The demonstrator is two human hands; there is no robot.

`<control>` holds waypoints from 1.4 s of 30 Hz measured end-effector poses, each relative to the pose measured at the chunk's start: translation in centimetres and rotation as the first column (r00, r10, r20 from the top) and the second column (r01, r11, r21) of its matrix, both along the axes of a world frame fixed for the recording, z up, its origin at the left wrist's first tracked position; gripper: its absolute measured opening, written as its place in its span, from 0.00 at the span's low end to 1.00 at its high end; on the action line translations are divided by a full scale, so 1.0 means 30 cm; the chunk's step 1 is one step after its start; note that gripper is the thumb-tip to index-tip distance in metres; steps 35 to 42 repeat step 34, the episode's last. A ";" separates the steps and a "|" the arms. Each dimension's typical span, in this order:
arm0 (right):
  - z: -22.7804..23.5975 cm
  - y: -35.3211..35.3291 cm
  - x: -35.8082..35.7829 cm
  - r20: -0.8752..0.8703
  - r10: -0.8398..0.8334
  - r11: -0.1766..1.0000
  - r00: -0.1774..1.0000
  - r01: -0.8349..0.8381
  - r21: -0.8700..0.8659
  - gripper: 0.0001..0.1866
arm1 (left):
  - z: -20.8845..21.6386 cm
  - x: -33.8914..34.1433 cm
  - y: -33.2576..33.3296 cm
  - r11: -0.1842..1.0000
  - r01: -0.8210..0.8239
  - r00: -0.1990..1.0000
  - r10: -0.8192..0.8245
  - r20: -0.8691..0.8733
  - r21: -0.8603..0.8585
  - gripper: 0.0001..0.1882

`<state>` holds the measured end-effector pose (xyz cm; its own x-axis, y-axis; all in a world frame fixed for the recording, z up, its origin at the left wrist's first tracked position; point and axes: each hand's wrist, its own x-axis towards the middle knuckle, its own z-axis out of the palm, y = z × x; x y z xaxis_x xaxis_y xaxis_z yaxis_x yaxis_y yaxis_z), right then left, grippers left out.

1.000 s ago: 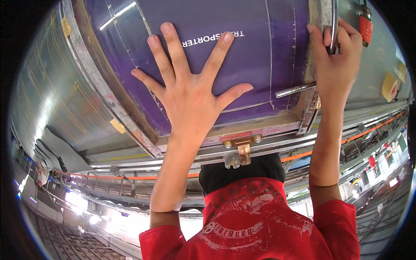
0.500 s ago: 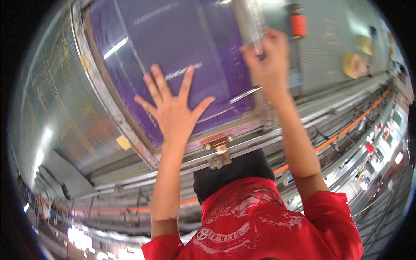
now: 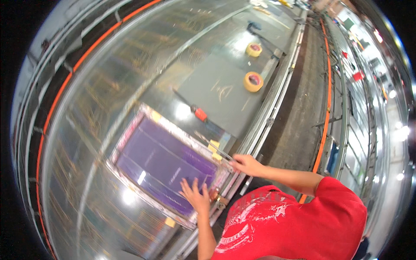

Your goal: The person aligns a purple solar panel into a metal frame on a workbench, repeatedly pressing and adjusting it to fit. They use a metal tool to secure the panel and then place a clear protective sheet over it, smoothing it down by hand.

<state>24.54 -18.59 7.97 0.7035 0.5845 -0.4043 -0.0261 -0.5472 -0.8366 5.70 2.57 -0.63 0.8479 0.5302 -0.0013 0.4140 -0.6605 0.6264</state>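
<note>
A purple printing screen (image 3: 149, 149) with faint pale lettering lies on the long table, set in a worn, stained frame (image 3: 189, 139). My left hand (image 3: 197, 197) rests flat on the purple sheet near its close end, fingers spread. At the near right corner of the frame, by the table edge, my right hand (image 3: 247, 165) closes on one end of a thin metal strip (image 3: 220, 151). The strip slants away over the frame's right side; blur hides its exact kind. A brass-coloured clamp (image 3: 215, 196) sits at the frame's near edge, beside my left hand.
Beyond the frame lies a tool with a red grip (image 3: 200, 114). Two yellow tape rolls, a nearer one (image 3: 253, 82) and a farther one (image 3: 253, 49), stand near the table's right edge. Metal rails (image 3: 277, 104) run along that edge, and an orange rail (image 3: 328, 86) lies farther right.
The view has swung toward the right, showing more of the table. My right hand has shifted nearer to the frame's near corner, still holding the strip. My left hand stays spread on the screen.
</note>
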 end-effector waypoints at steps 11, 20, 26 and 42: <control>0.187 -0.472 -0.009 -0.221 -0.472 0.857 0.854 0.503 0.111 0.11 | 0.266 0.465 -0.142 0.913 0.404 0.892 -0.380 0.244 -0.056 0.22; 0.169 -1.046 0.240 -0.192 -0.602 0.762 0.775 0.629 0.151 0.09 | 0.821 1.298 -0.672 0.753 0.655 0.617 -0.584 0.528 0.066 0.13; 0.054 -1.581 0.502 -0.145 -0.831 0.526 0.536 0.844 0.103 0.14 | 1.414 1.665 -1.072 0.607 0.638 0.080 -0.664 0.743 0.474 0.21; -0.387 -1.977 0.849 -0.555 -0.798 0.324 0.233 0.943 -0.072 0.16 | 1.692 1.779 -1.268 0.713 0.048 -0.190 -0.681 0.707 0.699 0.29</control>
